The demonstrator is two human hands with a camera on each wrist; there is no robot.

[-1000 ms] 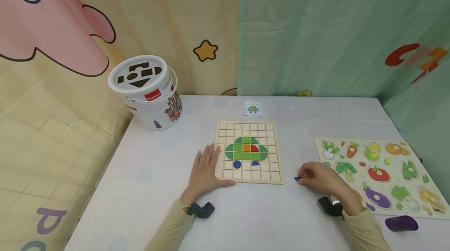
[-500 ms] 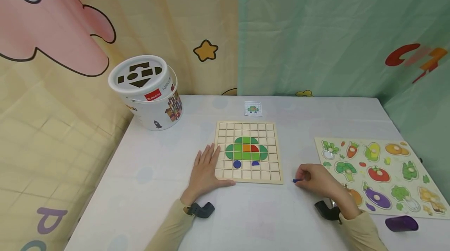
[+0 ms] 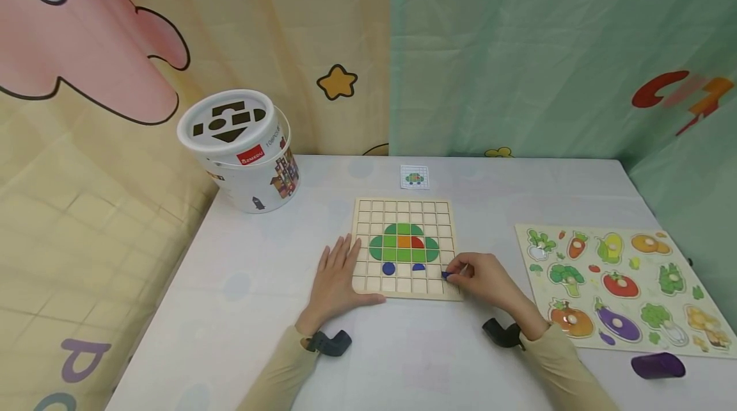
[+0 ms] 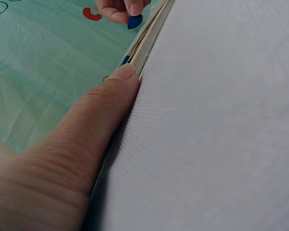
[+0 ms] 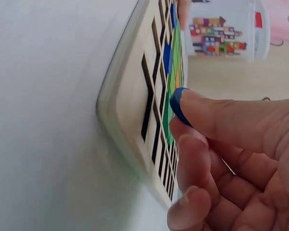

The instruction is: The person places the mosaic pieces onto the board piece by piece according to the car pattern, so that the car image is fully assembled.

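Observation:
My right hand (image 3: pixel 482 280) pinches a small dark blue rounded piece (image 5: pixel 178 105) between thumb and forefinger, over the right edge of a wooden grid board (image 3: pixel 374 283). My left hand (image 3: pixel 336 283) lies with straight, spread fingers along the board's left side, its thumb (image 4: pixel 111 96) at the front edge. Green, orange and red pieces form a car-like shape on the grid. Below it sit a blue circle (image 3: pixel 388 269), made up in one square, and a blue half-round piece (image 3: pixel 418 267) with its lower side bare.
Behind the board lies a small printed card (image 3: pixel 414 177) with a similar picture. A white bucket (image 3: pixel 247 174) with a shape-slotted lid stands at the back left. To the right are a vegetable puzzle board (image 3: pixel 593 283) and a dark purple object (image 3: pixel 658 366).
My right hand has moved left with the blue piece, from the bare table to over the board's right edge. The left hand has stayed where it was.

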